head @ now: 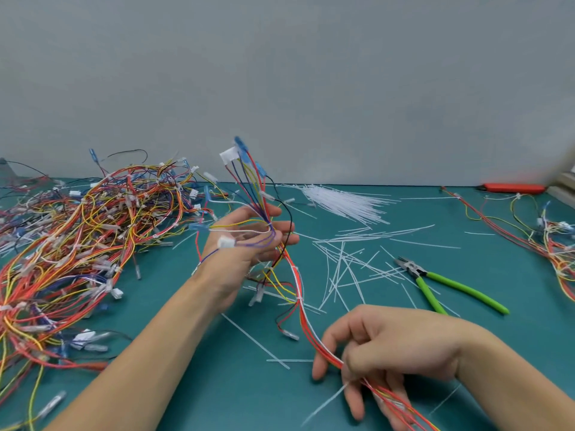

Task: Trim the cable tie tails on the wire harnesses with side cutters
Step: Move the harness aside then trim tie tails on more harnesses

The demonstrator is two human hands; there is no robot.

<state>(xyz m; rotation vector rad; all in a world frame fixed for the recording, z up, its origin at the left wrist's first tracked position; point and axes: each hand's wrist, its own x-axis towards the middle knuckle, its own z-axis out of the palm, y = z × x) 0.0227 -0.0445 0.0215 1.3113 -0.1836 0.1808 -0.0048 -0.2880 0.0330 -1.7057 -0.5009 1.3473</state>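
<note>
My left hand [245, 247] holds up the branching end of a wire harness [298, 293], its fingers curled round the wires where they fan out to white and blue connectors [231, 155]. Lower down, my right hand [379, 353] pinches the red and white trunk of the same harness between thumb and fingers. White cable ties wrap this trunk at intervals. The side cutters [435, 281], with green handles, lie on the mat to the right of both hands, untouched.
A large tangled heap of harnesses [77, 244] fills the left of the teal mat [236, 384]. A bundle of fresh white cable ties [342, 203] lies at the back, cut tails [348, 269] strewn mid-table. More harnesses [553, 244] and a red tool [513, 188] sit far right.
</note>
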